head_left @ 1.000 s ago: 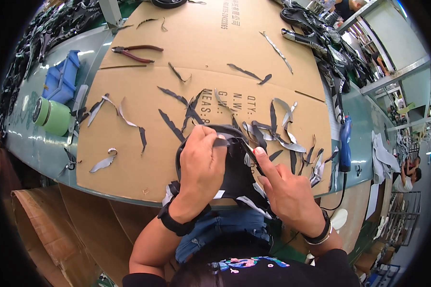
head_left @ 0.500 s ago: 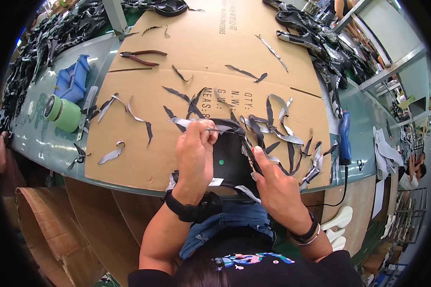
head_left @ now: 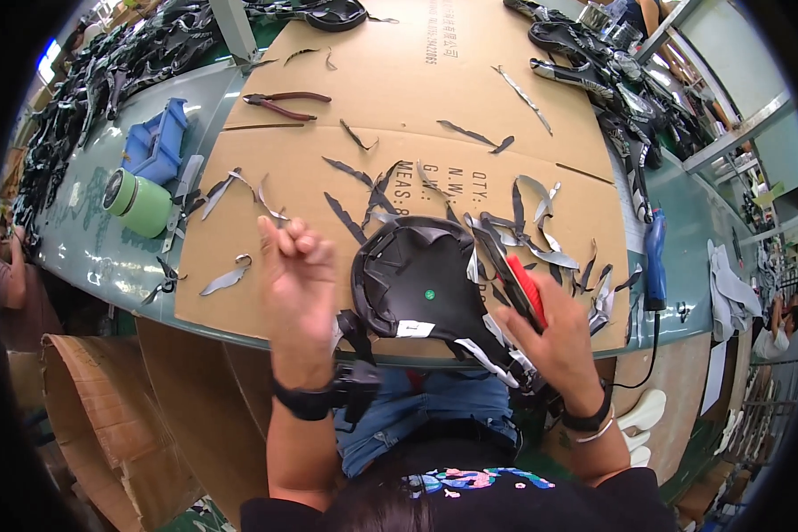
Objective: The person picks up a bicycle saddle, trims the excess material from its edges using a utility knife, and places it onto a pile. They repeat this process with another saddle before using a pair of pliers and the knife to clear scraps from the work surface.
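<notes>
A black bicycle saddle (head_left: pixel 412 288) lies in front of me at the table's near edge, its hollow underside up. It bears a green dot and a white label, and whitish trim hangs along its near right edge. My right hand (head_left: pixel 550 324) is closed on a red-and-black cutting tool (head_left: pixel 525 288), whose long dark front part points away from me beside the saddle's right edge. Its exact kind is hard to make out. My left hand (head_left: pixel 297 275) is raised left of the saddle, apart from it. Its fingers look half curled and are blurred; nothing shows clearly in them.
Cut black-and-grey strips (head_left: pixel 532 222) lie scattered over the cardboard sheet (head_left: pixel 266 293). Red-handled pliers (head_left: pixel 284 105) lie at the far left. Left stand a green jar (head_left: pixel 139 204) and a blue bin (head_left: pixel 155 146); right, a corded blue tool (head_left: pixel 654 262). Saddles (head_left: pixel 612 106) are heaped behind.
My left hand has let go of the saddle's far edge and moved left. My right hand has swung right with the tool, off the saddle. A light strip at my left fingers no longer shows.
</notes>
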The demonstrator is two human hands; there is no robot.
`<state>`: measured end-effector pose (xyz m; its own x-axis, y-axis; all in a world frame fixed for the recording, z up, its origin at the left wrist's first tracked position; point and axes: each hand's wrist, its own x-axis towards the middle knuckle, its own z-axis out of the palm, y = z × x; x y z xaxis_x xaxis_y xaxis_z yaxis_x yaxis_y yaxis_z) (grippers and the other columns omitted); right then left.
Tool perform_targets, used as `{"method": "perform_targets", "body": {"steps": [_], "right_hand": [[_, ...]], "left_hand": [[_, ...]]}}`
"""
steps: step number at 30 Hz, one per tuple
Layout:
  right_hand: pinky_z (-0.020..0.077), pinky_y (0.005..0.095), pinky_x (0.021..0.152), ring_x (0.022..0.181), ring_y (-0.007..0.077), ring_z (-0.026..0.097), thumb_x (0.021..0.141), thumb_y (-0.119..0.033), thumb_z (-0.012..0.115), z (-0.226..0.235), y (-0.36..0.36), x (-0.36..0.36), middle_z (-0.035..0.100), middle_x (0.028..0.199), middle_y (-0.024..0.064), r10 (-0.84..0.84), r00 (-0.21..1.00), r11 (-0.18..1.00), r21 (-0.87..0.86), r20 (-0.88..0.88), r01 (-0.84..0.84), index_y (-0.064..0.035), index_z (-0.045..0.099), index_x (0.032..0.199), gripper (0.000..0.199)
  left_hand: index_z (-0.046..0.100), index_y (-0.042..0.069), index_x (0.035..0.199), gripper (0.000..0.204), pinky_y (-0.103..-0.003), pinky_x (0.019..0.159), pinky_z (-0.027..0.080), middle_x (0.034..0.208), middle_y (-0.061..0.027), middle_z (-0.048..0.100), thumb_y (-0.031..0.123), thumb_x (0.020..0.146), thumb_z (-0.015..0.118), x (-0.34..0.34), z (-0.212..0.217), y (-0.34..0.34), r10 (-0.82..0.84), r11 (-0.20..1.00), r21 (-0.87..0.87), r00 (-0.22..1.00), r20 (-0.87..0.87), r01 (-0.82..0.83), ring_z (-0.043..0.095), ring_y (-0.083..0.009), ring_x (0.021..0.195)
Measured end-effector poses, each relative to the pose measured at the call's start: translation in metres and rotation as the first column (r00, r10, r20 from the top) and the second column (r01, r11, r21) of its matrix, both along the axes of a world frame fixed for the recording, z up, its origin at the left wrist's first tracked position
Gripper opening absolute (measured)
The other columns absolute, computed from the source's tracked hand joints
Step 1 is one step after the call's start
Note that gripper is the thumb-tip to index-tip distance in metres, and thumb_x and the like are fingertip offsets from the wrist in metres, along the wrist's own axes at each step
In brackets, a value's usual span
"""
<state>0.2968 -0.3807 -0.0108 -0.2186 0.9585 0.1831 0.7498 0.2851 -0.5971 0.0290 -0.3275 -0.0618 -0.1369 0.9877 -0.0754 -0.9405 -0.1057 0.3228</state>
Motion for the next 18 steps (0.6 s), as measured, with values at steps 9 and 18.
{"method": "perform_targets", "body": {"steps": [9,18], "right_hand": [[0.0500,0.0352,0.072,0.085,0.0318,0.065,0.075,-0.001,0.072,0.004,0.026,-0.002,0.063,0.094,0.0143,0.287,0.922,0.921,-0.190,-0.258,-0.340,-0.0071,0.054,0.108,0.038],[0.0412,0.0203,0.044,0.049,0.0056,0.050,0.085,-0.013,0.068,0.040,0.119,0.145,0.054,0.068,-0.0013,-0.403,0.813,0.911,-0.270,-0.420,0.312,-0.0065,0.052,0.120,0.039]], "left_hand": [[0.061,-0.002,0.112,0.036,-0.024,0.064,0.048,0.093,-0.0038,0.064,0.028,0.091,0.064,0.001,0.017,-0.004,-0.585,0.797,-0.487,0.256,-0.769,0.358,0.058,-0.0096,0.072],[0.063,0.013,0.099,0.022,-0.023,0.056,0.055,0.089,-0.0047,0.070,0.034,0.094,0.061,-0.044,0.047,0.226,-0.675,0.717,-0.247,0.563,-0.477,0.651,0.066,-0.0095,0.071]]}}
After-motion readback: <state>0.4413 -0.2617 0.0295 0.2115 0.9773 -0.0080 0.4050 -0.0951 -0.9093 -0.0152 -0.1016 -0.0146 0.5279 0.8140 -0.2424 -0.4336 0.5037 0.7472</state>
